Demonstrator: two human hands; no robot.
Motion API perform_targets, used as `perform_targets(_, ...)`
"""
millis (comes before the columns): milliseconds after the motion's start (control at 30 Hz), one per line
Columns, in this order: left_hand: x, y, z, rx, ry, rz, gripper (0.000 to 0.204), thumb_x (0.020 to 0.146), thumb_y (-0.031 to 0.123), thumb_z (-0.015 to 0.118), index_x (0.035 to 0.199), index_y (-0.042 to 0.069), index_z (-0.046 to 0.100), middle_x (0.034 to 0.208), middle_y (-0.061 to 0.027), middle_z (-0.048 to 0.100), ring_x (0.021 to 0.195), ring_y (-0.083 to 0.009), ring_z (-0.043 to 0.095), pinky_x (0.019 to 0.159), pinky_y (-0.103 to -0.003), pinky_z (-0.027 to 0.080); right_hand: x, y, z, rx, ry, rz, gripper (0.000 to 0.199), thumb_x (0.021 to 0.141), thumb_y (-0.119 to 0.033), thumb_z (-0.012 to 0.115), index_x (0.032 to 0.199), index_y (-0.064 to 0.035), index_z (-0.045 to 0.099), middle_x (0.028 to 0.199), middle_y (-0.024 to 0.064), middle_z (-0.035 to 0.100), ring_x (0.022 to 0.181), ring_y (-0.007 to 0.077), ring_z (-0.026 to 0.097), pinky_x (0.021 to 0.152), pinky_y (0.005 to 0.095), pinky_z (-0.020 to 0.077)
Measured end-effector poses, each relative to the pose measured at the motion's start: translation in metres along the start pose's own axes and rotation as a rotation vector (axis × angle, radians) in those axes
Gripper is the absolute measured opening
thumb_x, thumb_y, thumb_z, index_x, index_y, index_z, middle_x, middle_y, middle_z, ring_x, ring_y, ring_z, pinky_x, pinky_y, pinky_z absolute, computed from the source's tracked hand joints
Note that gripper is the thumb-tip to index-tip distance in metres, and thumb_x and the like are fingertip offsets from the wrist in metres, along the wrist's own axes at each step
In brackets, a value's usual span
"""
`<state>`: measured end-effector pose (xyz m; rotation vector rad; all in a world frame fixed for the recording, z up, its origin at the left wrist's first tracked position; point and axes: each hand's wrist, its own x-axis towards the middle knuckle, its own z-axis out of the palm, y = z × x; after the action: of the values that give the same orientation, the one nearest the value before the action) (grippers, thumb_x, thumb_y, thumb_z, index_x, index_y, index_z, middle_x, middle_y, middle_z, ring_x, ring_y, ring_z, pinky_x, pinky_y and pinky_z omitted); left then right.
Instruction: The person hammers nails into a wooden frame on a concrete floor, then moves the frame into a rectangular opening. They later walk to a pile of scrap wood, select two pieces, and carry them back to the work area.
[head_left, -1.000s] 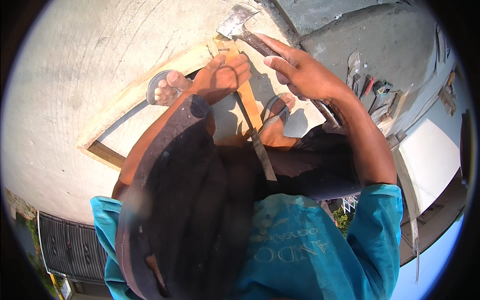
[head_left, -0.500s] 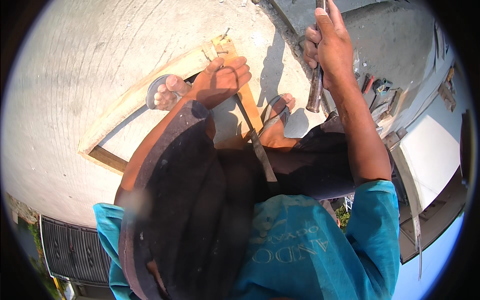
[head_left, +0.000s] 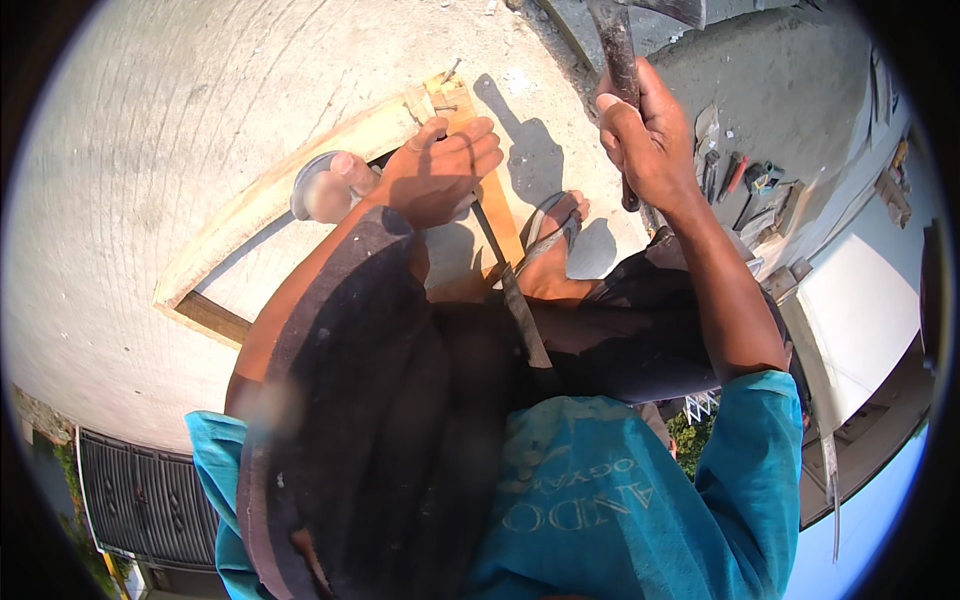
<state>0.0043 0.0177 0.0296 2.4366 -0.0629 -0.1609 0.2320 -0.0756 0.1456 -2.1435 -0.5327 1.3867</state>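
Observation:
A wooden frame (head_left: 290,160) lies on the pale concrete between my feet. Nails (head_left: 446,107) stick out of its far corner, partly driven in. My left hand (head_left: 440,170) rests at that corner with its fingers stretched out flat and the thumb apart. What lies under the palm is hidden. Up on the right, my right hand (head_left: 648,140) grips a hammer (head_left: 618,60) by its dark handle. The hammer's metal head is raised and partly cut off by the top edge. A long narrow wooden strip (head_left: 522,315) runs from the frame toward my lap.
Sandalled feet (head_left: 555,230) stand beside the frame. Several hand tools, one with a red handle (head_left: 735,172), lie on the ground at the right. A white panel (head_left: 860,310) stands beyond them. A dark metal gate (head_left: 150,500) shows at the lower left.
My right hand has dropped slightly and the hammer has tilted, so its head now shows at the top. My left hand has stayed at the corner.

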Motion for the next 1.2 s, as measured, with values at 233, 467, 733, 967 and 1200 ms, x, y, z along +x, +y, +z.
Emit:
perform_targets(233, -0.003, 0.008, -0.018, -0.049, 0.374, -0.196, 0.061, 0.075, 0.052, 0.076, 0.116, 0.011, 0.059, 0.121, -0.0017, 0.059, 0.119, -0.0203, 0.052, 0.095, -0.044, 0.033, 0.0, -0.016, 0.019, 0.485, -0.108, 0.356, 0.029, 0.102, -0.035, 0.047, 0.112, -0.0081, 0.049, 0.063, -0.0069, 0.034, 0.044, 0.0024, 0.027, 0.039, 0.0216, 0.0238)
perform_targets(467, 0.019, -0.01, -0.023, -0.072, 0.377, -0.628, 0.085, 0.065, 0.064, 0.079, 0.118, 0.003, 0.054, 0.114, -0.0115, 0.057, 0.108, -0.0279, 0.053, 0.089, -0.044, 0.035, 0.013, -0.015, 0.021, 0.374, -0.254, 0.421, 0.037, 0.1, -0.039, 0.048, 0.112, -0.004, 0.049, 0.063, -0.0021, 0.042, 0.041, 0.007, 0.038, 0.039, 0.0272, 0.0361)
perform_targets(733, 0.024, -0.012, -0.022, -0.078, 0.318, -0.722, 0.083, 0.067, 0.055, 0.079, 0.123, 0.002, 0.049, 0.113, -0.0129, 0.055, 0.109, -0.0289, 0.051, 0.088, -0.044, 0.035, 0.027, -0.02, -0.001, 0.171, -0.27, 0.396, 0.039, 0.1, -0.04, 0.048, 0.108, -0.0017, 0.05, 0.056, -0.0011, 0.042, 0.041, 0.0086, 0.04, 0.038, 0.028, 0.0367)
perform_targets(967, 0.021, -0.01, -0.012, -0.047, 0.491, -0.671, 0.085, 0.066, 0.051, 0.081, 0.126, 0.005, 0.042, 0.113, -0.0149, 0.053, 0.109, -0.0304, 0.05, 0.087, -0.045, 0.035, 0.028, -0.012, 0.024, 0.433, 0.218, 0.211, 0.03, 0.104, -0.037, 0.045, 0.104, -0.0064, 0.046, 0.06, -0.0044, 0.037, 0.038, 0.007, 0.031, 0.035, 0.0252, 0.0275)
perform_targets(1200, 0.022, -0.012, -0.011, -0.073, 0.514, -0.653, 0.084, 0.063, 0.045, 0.084, 0.124, 0.007, 0.039, 0.113, -0.0142, 0.052, 0.107, -0.0309, 0.05, 0.084, -0.045, 0.037, 0.033, -0.042, -0.02, 0.398, 0.038, 0.226, 0.025, 0.101, -0.034, 0.051, 0.095, -0.0093, 0.049, 0.06, -0.0042, 0.039, 0.043, 0.0066, 0.037, 0.037, 0.0253, 0.0309)
